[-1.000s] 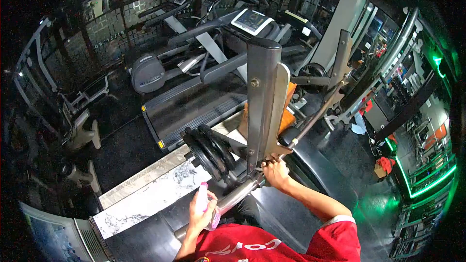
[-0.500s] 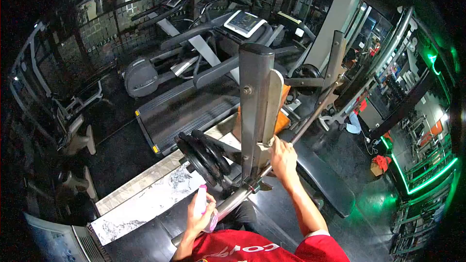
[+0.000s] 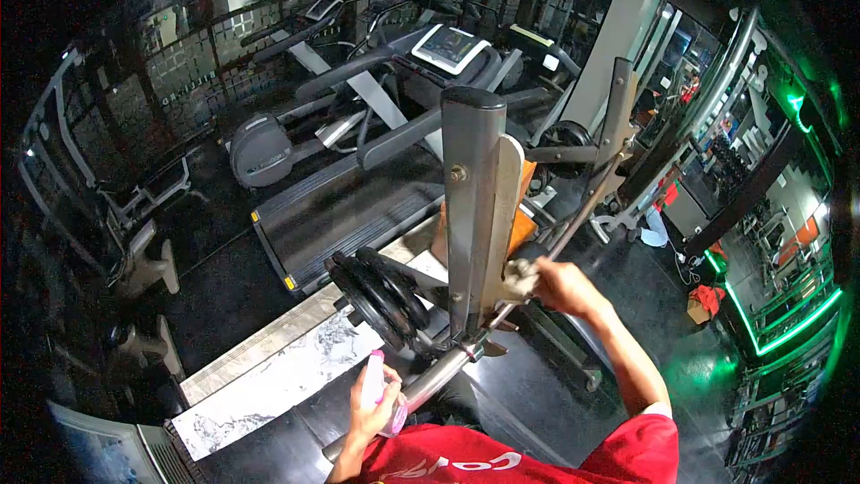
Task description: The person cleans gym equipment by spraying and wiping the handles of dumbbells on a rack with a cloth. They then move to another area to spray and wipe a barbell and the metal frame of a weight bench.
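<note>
Cloth on the bar, spray bottle (image 3: 374, 383) held low

The right hand (image 3: 566, 287) is clenched around one pale cloth (image 3: 520, 274), pressed to the single barbell (image 3: 439, 375) just beside the steel upright (image 3: 470, 215); its fingertips are buried in the fabric. The left hand (image 3: 365, 412) is wrapped around the one pink-and-white bottle near the bar's near end, its lower part hidden. The dark plates (image 3: 376, 291) blur together, too murky to count

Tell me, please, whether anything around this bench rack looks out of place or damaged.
Nothing stands out. The barbell sits in the rack, the weight plates hang on their peg, the right hand presses a cloth to it, and the left hand holds a spray bottle upright.
</note>
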`<state>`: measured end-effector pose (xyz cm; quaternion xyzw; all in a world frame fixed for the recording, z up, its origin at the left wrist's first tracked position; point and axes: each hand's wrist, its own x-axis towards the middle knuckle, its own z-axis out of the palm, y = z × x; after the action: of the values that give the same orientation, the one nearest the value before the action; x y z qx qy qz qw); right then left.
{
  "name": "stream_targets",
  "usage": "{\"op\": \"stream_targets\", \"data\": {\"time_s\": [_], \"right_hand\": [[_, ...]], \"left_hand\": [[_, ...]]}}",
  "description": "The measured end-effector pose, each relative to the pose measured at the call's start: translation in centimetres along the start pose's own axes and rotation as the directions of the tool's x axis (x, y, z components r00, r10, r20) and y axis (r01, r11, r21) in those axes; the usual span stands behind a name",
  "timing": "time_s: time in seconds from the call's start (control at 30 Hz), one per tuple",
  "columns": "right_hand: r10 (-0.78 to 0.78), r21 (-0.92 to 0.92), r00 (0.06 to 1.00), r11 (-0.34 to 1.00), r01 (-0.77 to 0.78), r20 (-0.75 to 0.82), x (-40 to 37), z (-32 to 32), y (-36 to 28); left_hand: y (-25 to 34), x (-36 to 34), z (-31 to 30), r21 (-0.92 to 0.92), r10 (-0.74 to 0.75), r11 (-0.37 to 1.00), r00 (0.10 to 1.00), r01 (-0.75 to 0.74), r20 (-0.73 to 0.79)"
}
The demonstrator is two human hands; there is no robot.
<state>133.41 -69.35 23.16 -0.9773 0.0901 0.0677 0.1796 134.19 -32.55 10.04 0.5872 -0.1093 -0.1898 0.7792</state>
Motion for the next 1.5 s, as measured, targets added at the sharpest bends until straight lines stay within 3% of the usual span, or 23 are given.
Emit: {"op": "stream_targets", "data": {"time_s": [0.07,0.13,0.2,0.27,0.3,0.33,0.37,0.4,0.43,0.57,0.63,0.67,0.7,0.73,0.77,0.8,0.93,1.0,1.07,1.13,1.27,1.33,1.5], "right_hand": [[-0.244,0.192,0.889,0.922,0.337,-0.387,-0.8,-1.7,1.5],[-0.025,0.576,0.9,0.761,0.299,-0.434,-1.5,-2.5,1.6],[0.064,0.741,0.889,0.581,0.336,-0.454,-1.9,-2.9,0.7],[0.105,0.681,0.863,0.664,0.309,-0.493,-1.0,-1.5,2.7],[0.132,0.763,0.906,0.595,0.253,-0.403,-0.4,-0.8,2.1],[0.161,0.747,0.923,0.643,0.17,-0.349,0.7,1.1,3.3],[0.088,0.456,0.938,0.886,0.08,-0.334,1.3,2.4,4.3],[0.058,0.362,0.963,0.931,0.043,-0.263,2.0,3.7,3.6],[0.227,0.348,0.974,0.914,-0.211,-0.006,2.4,4.8,2.9],[0.147,0.309,0.987,0.943,-0.121,-0.061,3.3,8.8,4.1],[0.151,0.71,0.987,0.7,-0.072,-0.048,3.6,10.0,4.9],[0.156,0.712,0.986,0.698,-0.075,-0.049,3.1,10.4,5.5],[0.299,0.877,0.939,0.387,-0.285,0.173,1.8,8.5,2.8],[0.344,0.893,0.841,0.013,-0.45,0.418,1.0,7.4,1.3],[0.177,0.926,0.909,-0.074,-0.371,0.378,1.2,9.7,3.5],[0.141,0.933,0.933,-0.196,-0.303,0.332,1.4,11.5,5.1],[0.188,0.921,0.942,-0.331,-0.205,0.278,0.4,14.1,8.0],[0.403,0.954,0.902,-0.299,-0.029,0.154,-0.1,12.8,7.3],[0.475,0.972,0.88,-0.212,0.105,0.008,-0.7,9.4,5.8],[0.409,0.953,0.882,-0.081,0.291,-0.235,-1.0,4.4,2.5],[0.346,0.899,0.842,0.012,0.438,-0.415,-1.1,-2.0,0.1],[0.298,0.791,0.737,0.133,0.597,-0.607,0.0,-5.2,-1.7],[0.028,0.562,0.6,0.388,0.731,-0.799,3.6,-12.1,-5.6]], "left_hand": [[-0.3,0.1,-0.2,-0.045,0.019,0.999,1.0,-0.019,-0.012],[-0.5,0.2,-0.4,-0.02,0.029,0.999,0.999,-0.029,-0.014],[-0.4,0.4,-0.3,0.006,0.026,1.0,0.999,-0.026,-0.038],[-0.3,0.5,-0.2,0.012,0.031,0.999,0.999,-0.03,-0.027],[-0.2,0.5,-0.1,0.016,0.035,0.999,0.999,-0.035,-0.014],[-0.3,0.5,-0.1,0.021,0.04,0.999,0.999,-0.04,0.001],[-0.4,0.3,0.0,0.023,0.037,0.999,0.999,-0.037,0.005],[-0.5,0.2,0.1,0.022,0.038,0.999,0.999,-0.038,0.019],[-0.6,0.3,0.1,0.021,0.042,0.999,0.999,-0.043,0.032],[-1.3,0.3,0.4,0.012,0.04,0.999,0.999,-0.04,0.034],[-1.4,0.4,0.4,0.011,0.021,1.0,0.999,-0.022,0.04],[-1.4,0.5,0.5,0.013,0.019,1.0,0.999,-0.02,0.045],[-1.4,0.5,0.6,0.035,0.03,0.999,0.998,-0.032,0.057],[-1.4,0.5,0.6,0.058,0.042,0.997,0.997,-0.045,0.068],[-1.2,0.5,0.8,0.057,0.041,0.997,0.997,-0.045,0.068],[-1.0,0.5,1.0,0.028,0.041,0.999,0.997,-0.043,0.069],[-0.7,0.4,1.8,0.003,0.072,0.997,0.993,-0.073,0.091],[-0.3,0.3,2.2,0.012,0.073,0.997,0.994,-0.075,0.084],[-0.1,0.3,2.4,0.023,0.076,0.997,0.994,-0.078,0.08],[0.0,0.2,2.5,0.104,0.049,0.993,0.992,-0.061,0.119],[0.4,0.1,3.1,0.058,0.058,0.996,0.99,-0.066,0.13],[0.5,0.2,3.3,0.041,0.072,0.996,0.99,-0.078,0.121],[0.7,0.4,3.7,0.037,0.086,0.996,0.996,-0.087,0.015]]}}
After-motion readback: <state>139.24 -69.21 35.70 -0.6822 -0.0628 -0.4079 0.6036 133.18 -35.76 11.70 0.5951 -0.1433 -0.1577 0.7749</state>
